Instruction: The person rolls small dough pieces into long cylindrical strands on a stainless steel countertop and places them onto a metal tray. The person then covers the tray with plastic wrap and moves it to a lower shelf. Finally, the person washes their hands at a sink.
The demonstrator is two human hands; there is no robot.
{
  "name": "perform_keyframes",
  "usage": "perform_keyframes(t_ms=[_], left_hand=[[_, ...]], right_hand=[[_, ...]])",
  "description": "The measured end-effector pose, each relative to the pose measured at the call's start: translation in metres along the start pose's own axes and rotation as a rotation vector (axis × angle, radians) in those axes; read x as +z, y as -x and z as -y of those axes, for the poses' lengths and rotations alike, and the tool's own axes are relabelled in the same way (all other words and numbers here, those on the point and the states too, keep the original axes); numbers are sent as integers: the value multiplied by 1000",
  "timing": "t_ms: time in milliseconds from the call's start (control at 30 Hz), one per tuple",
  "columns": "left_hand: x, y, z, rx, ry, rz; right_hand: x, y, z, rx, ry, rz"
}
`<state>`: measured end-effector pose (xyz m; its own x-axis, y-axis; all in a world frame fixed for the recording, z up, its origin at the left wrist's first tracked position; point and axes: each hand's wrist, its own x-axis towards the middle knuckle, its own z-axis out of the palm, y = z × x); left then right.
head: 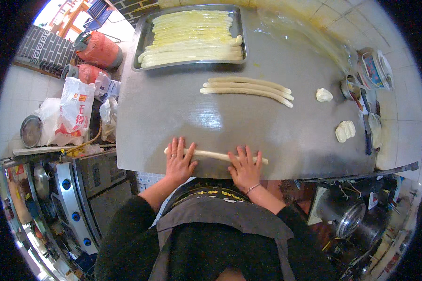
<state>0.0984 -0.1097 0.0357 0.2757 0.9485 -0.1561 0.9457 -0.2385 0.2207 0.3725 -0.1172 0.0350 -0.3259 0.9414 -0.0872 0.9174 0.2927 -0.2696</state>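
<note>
A thin dough rope [212,154] lies crosswise near the front edge of the metal worktable [168,105]. My left hand [179,159] rests flat over its left part, fingers spread. Over the right part lies my right hand [246,167], palm down with the fingers apart. Both rope ends stick out past my hands. Beyond them, three dough ropes [248,87] lie side by side. Two lumps of dough, one farther back [324,95] and one nearer [345,131], sit at the right. A metal tray [190,66] at the back holds many oiled dough ropes [193,31] in a row.
Along the table's right edge are a metal cup [350,87], a plastic tub [376,72] and a dark-handled knife [368,140]. Clear plastic sheeting [313,31] lies at the back right. Left of the table stand orange gas cylinders [98,49], a flour sack [75,109] and an oven [74,203].
</note>
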Motion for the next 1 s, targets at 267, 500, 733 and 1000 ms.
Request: perform_keyframes(t_ms=[267, 500, 733, 1000], left_hand=[[11, -128, -31, 253, 284, -285], [31, -43, -90, 404, 87, -58], [0, -149, -92, 211, 21, -206], [14, -33, -43, 283, 106, 129]], right_hand=[[7, -108, -23, 212, 146, -305], [8, -12, -6, 156, 19, -31], [0, -103, -60, 320, 226, -353], [4, -1, -26, 225, 10, -14]])
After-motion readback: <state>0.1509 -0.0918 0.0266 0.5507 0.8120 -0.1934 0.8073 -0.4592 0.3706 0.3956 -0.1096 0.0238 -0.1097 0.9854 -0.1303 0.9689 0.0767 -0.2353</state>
